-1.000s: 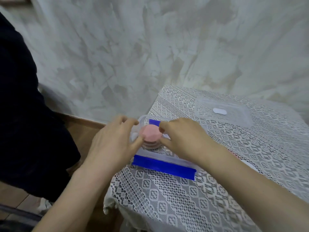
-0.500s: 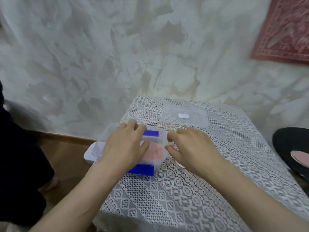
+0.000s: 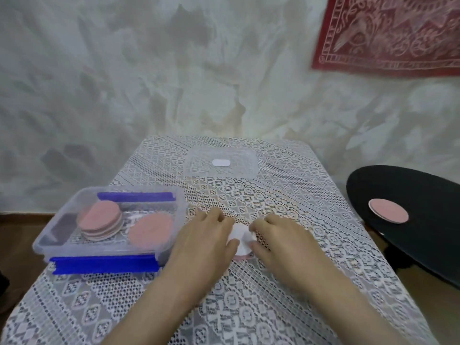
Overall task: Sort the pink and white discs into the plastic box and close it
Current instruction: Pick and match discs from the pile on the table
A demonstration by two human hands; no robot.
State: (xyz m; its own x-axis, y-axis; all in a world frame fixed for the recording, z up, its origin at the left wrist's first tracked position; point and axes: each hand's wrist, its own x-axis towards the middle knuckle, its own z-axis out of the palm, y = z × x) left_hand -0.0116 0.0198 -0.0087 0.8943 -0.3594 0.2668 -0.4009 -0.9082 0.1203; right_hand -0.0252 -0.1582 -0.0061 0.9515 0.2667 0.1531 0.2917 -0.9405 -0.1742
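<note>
The clear plastic box [image 3: 49, 230] with blue clips stands open at the table's left edge. Inside it a stack of pink discs [image 3: 100, 219] sits on the left and a single pink disc [image 3: 151, 229] lies on the right. On the lace cloth just right of the box, my left hand [image 3: 204, 239] and my right hand [image 3: 281, 241] close in from both sides on a small stack of discs [image 3: 241, 241], white side up with a pink edge below. Fingers of both hands curl round its rim. The clear lid [image 3: 220, 163] lies flat at the far side of the table.
A black round stool [image 3: 423, 220] stands to the right of the table with one pink and white disc [image 3: 388, 210] on it. A red patterned cloth [image 3: 388, 33] hangs on the marbled wall. The box overhangs the table's left edge slightly.
My left hand left the box and joined my right hand at the disc stack on the cloth. The view swung right, bringing the stool into view.
</note>
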